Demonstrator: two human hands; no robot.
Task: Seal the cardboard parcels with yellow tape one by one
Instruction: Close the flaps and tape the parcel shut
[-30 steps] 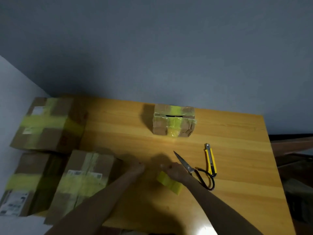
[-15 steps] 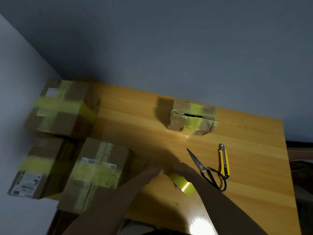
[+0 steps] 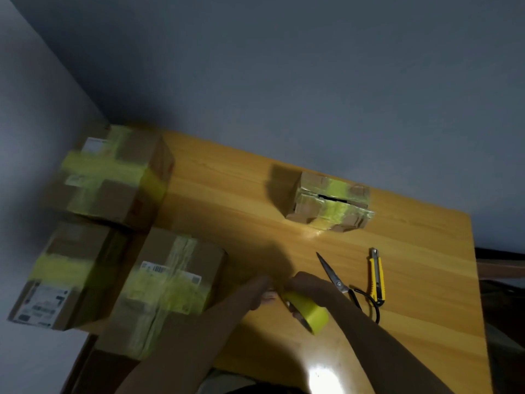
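My right hand [image 3: 311, 288] grips a roll of yellow tape [image 3: 308, 309] just above the wooden table [image 3: 412, 280], near its front edge. My left hand [image 3: 257, 290] is close beside it on the left, fingertips at the roll's edge; whether it pinches the tape end is not clear. A small cardboard parcel [image 3: 331, 201] wrapped in yellow tape sits at the back middle of the table, apart from both hands. Three bigger taped parcels stand at the left: one at the back [image 3: 110, 177], one at the far left [image 3: 68, 274], one nearest my left arm [image 3: 167, 288].
Scissors [image 3: 341, 282] with black handles lie just right of my right hand. A yellow utility knife [image 3: 376, 275] lies next to them. Grey walls close the back and left. The table's right edge drops to a dark floor.
The view has swung left and down, so everything sits further right in frame. My hands have stayed together at the tape roll, which now shows more of its yellow side.
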